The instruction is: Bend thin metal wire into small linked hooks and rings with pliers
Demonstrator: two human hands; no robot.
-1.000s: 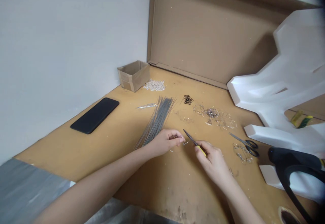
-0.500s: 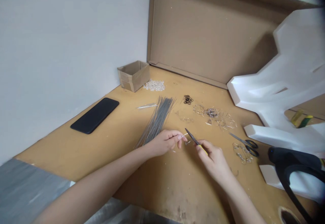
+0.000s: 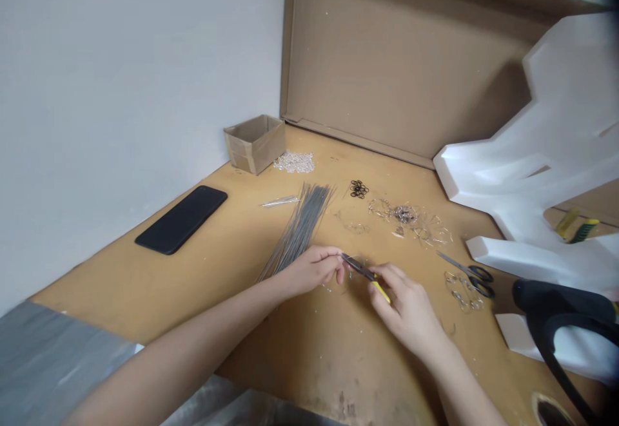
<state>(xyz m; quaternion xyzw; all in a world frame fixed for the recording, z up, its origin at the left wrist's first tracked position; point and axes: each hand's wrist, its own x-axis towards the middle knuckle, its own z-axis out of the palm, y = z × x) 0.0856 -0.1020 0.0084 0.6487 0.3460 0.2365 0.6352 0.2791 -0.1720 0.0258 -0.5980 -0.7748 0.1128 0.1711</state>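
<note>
My left hand (image 3: 314,269) is closed, thumb and fingers pinching a thin piece of wire. In my right hand (image 3: 405,300) I hold pliers (image 3: 360,267) with dark jaws and yellow handles. Their tip reaches the left fingertips, at the wire; whether the jaws grip it is too small to tell. A small bent piece hangs just below the jaws. Behind my left hand lies a bundle of straight grey wires (image 3: 308,216). Beyond the pliers is a loose tangle of bent wire pieces (image 3: 406,214).
A small cardboard box (image 3: 256,149) stands by a pile of clear bits (image 3: 294,162). A black phone (image 3: 182,220) lies at left. Black rings (image 3: 358,189) sit mid-table. Scissors (image 3: 471,273) and wire loops (image 3: 461,292) lie right, near white foam (image 3: 488,174).
The pliers have moved left and turned flatter, so their tip now meets my left fingertips. My left hand has hardly moved.
</note>
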